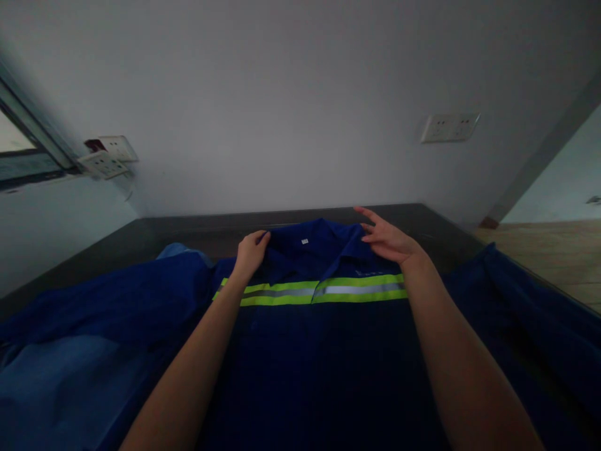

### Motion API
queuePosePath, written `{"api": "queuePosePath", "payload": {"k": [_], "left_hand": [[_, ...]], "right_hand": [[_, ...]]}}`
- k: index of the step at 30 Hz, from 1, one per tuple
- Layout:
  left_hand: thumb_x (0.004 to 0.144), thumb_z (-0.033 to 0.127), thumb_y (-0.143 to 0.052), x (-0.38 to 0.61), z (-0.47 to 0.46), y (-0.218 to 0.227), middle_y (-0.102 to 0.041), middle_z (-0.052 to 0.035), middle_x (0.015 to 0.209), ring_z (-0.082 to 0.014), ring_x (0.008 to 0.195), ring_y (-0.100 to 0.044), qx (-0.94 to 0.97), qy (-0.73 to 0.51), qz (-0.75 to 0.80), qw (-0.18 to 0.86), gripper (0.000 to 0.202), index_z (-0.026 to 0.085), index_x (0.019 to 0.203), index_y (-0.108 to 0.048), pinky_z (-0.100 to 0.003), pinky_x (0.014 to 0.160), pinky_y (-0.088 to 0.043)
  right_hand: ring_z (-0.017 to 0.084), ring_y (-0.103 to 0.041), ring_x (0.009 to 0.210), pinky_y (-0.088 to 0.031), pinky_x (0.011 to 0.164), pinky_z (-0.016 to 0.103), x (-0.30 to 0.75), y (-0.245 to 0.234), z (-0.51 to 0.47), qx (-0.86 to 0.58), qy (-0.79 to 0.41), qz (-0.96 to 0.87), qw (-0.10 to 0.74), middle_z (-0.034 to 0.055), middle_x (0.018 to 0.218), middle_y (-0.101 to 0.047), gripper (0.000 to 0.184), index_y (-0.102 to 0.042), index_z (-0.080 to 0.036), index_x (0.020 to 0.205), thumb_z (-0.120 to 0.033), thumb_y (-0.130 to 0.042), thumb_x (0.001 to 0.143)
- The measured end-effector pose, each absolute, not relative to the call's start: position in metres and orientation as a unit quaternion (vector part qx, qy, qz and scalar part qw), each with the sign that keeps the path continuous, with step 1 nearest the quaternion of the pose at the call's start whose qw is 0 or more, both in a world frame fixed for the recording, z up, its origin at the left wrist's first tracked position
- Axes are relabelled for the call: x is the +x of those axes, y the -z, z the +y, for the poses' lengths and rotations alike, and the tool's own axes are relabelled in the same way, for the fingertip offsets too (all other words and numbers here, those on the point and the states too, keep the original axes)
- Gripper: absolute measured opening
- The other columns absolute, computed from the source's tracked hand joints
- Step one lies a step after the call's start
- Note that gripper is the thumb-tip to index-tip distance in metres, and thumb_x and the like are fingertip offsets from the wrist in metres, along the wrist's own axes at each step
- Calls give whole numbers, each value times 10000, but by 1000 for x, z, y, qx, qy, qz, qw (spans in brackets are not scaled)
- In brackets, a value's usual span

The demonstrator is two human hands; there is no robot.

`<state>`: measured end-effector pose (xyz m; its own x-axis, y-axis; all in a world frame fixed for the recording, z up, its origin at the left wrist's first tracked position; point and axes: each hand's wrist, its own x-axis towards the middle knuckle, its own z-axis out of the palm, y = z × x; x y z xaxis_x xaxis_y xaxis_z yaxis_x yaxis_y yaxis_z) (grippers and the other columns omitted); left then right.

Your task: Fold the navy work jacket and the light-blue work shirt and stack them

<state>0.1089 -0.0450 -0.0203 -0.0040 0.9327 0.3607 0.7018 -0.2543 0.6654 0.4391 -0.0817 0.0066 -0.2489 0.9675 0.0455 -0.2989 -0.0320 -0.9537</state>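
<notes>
Jkt (319, 344) on tbl (206, 223), wall (282, 125) bhnd.

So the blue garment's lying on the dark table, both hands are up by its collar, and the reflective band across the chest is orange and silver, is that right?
Not quite: the head view shows the reflective band is yellow-green and silver, not orange and silver. The blue garment does lie on the dark table, with the left hand and right hand by its collar.
</notes>
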Motion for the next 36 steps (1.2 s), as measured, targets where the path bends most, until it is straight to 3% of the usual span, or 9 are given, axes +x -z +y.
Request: {"api": "queuePosePath", "payload": {"k": [4,7,11,14,18,22,26,31,36], "left_hand": [[898,373,-429,107,-44,20,-705,-65,885,-237,838,-624,685,-385,602,142,368,146,967,-710,-292,760,-438],[899,358,-441,108,-43,20,-711,-54,932,-232,890,-616,688,-378,602,143,334,170,973,-706,-290,810,-434],[884,310,-476,113,-44,19,-692,-74,1080,-242,1040,-588,695,-385,591,141,292,169,1001,-703,-302,923,-407],[880,313,-490,116,-46,17,-691,-77,1093,-245,1050,-592,692,-407,574,159,287,167,1007,-702,-314,943,-406],[874,328,-502,116,-49,13,-712,-52,1026,-240,1000,-611,712,-419,533,182,280,173,980,-711,-294,919,-419],[879,336,-491,114,-51,10,-711,-52,1020,-231,963,-619,737,-422,496,181,298,165,985,-711,-272,887,-428],[893,323,-469,114,-50,9,-709,-58,992,-238,957,-615,744,-410,502,162,299,163,975,-707,-289,884,-432],[908,299,-445,113,-46,13,-671,-81,1026,-227,1003,-575,742,-385,542,87,294,171,941,-707,-300,944,-408],[903,284,-465,115,-50,16,-607,-106,1074,-278,1066,-510,722,-372,583,-7,279,209,1052,-689,-411,958,-393]], "right_hand": [[85,-608,737,-519,710,192,439,0,-84,-336,-618,-521,484,-57,895,-643,799,-491,-335,1296,68,-615,618],[150,-625,814,-537,756,292,442,0,-82,-429,-579,-571,393,-2,907,-656,603,-560,-281,1231,-31,-634,688],[228,-620,885,-488,840,389,441,-13,-73,-677,-261,-615,309,69,869,-665,328,-681,-197,1000,-39,-586,728],[247,-618,930,-453,877,392,425,-23,-69,-677,-80,-651,333,92,939,-675,248,-676,-200,1034,-150,-572,814],[257,-614,1001,-453,892,382,389,-12,-71,-648,-75,-699,295,114,1069,-669,358,-606,-207,1185,-349,-598,857],[285,-586,1089,-436,925,408,376,11,-70,-685,-64,-691,222,144,1147,-646,434,-544,-207,1275,-346,-596,867],[305,-617,1034,-442,899,433,387,10,-69,-720,-45,-651,235,149,1068,-674,282,-633,-235,1160,-261,-503,910],[323,-630,1006,-452,863,444,392,-7,-72,-734,-13,-625,266,140,1016,-685,257,-665,-248,1097,-274,-487,913],[308,-626,1022,-443,887,426,390,-3,-71,-726,-46,-632,267,127,1008,-685,219,-679,-244,1046,-285,-516,904]]}}
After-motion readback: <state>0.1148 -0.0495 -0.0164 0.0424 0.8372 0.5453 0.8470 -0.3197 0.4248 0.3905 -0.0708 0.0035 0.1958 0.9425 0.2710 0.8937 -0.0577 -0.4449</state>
